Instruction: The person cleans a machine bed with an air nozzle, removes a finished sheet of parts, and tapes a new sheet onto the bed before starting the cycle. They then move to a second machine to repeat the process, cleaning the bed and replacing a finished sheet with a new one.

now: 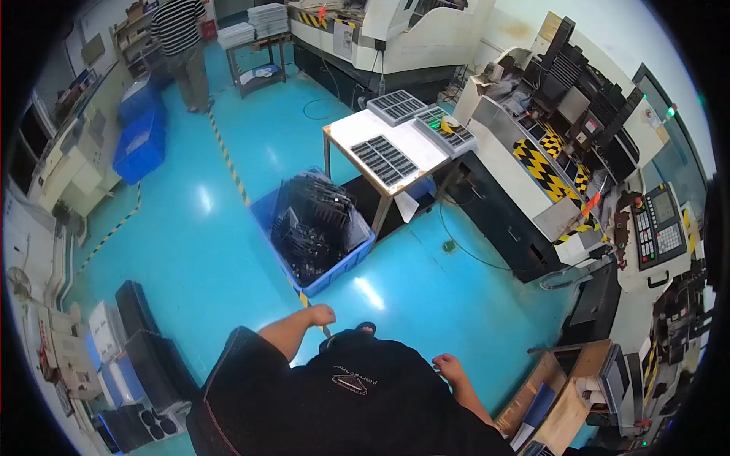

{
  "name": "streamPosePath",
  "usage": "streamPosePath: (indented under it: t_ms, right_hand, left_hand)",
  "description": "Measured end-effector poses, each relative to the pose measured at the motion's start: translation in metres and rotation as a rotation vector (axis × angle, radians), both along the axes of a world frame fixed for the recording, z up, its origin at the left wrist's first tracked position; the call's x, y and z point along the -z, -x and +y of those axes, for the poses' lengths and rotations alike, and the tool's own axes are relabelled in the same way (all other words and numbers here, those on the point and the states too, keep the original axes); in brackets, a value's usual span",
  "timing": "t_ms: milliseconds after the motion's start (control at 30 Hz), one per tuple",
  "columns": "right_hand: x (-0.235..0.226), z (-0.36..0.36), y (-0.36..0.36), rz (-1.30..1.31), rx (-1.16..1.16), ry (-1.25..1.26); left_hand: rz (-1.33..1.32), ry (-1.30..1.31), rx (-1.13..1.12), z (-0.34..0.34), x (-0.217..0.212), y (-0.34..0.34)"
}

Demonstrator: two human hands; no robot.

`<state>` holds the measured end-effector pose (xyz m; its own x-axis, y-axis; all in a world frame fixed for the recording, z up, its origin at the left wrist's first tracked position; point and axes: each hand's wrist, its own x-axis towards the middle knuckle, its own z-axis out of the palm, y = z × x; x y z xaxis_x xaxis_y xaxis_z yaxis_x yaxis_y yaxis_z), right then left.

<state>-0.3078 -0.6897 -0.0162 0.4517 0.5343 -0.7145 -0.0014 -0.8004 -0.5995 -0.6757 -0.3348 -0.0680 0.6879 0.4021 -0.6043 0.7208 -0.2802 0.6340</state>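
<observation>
My left hand hangs in front of my black shirt with the fingers curled and nothing in it. It is nearest the blue bin full of black trays, just ahead on the floor. My right hand is at my right side, fingers loosely curled, holding nothing, close to a wooden crate. A small white-topped table ahead carries a black gridded tray and two grey trays of parts.
A large white machine with yellow-black hazard stripes and a control panel lines the right side. A person in a striped shirt stands at the far back beside blue bins. Stacked black trays sit at lower left on the blue floor.
</observation>
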Motion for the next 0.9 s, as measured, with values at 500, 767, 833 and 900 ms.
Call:
streamPosePath:
  t_ms: [500,767,833,900]
  right_hand:
    - [0.124,-0.333,0.218,0.131,-0.015,0.277]
    - [0.145,-0.338,0.282,-0.542,-0.936,-0.141]
    - [0.109,-0.302,0.290,-0.397,-0.779,-0.016]
    - [0.064,-0.256,0.293,0.098,0.139,0.163]
  left_hand:
    - [0.520,0.184,0.164,-0.180,-0.013,0.210]
    - [0.272,0.000,0.176,-0.160,-0.025,0.258]
    - [0.173,-0.033,0.185,-0.149,-0.028,0.263]
    - [0.017,-0.018,0.088,-0.138,-0.032,0.277]
